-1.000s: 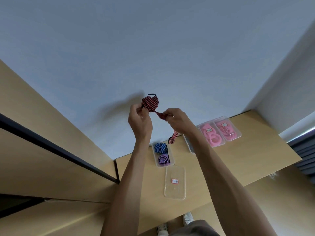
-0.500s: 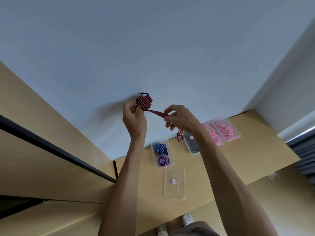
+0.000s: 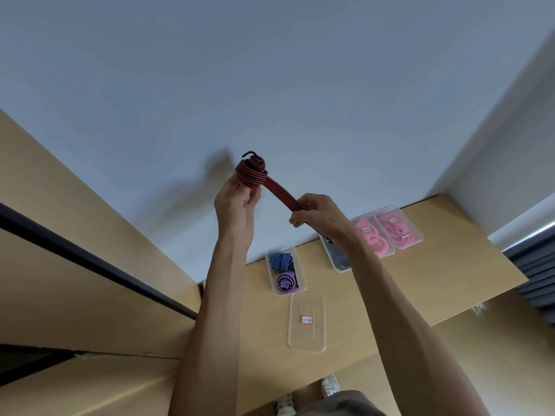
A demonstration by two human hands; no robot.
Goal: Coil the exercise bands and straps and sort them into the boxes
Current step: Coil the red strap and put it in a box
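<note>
I hold a red and black striped strap (image 3: pixel 271 187) up in front of the wall. My left hand (image 3: pixel 234 205) grips its wound coil, from which a black hook end sticks up. My right hand (image 3: pixel 318 214) pinches the flat free length running down to the right. Below on the wooden table, a clear box (image 3: pixel 271 283) holds a blue striped coil (image 3: pixel 280 261) and a purple coil (image 3: pixel 285 282). Two clear boxes at the back right hold pink bands (image 3: pixel 372 238). A further box (image 3: pixel 338 259) with dark contents is partly hidden by my right forearm.
A clear lid (image 3: pixel 307 337) with a red-edged label lies flat on the table (image 3: pixel 420 295) in front of the blue and purple box. A wooden shelf unit with a dark rail (image 3: pixel 90 259) rises on the left. My shoes (image 3: pixel 330 385) show below the table edge.
The coil in my left hand has grown as more strap wrapped around it. My right hand slid down and right along the free length, which is now drawn flat and straight.
</note>
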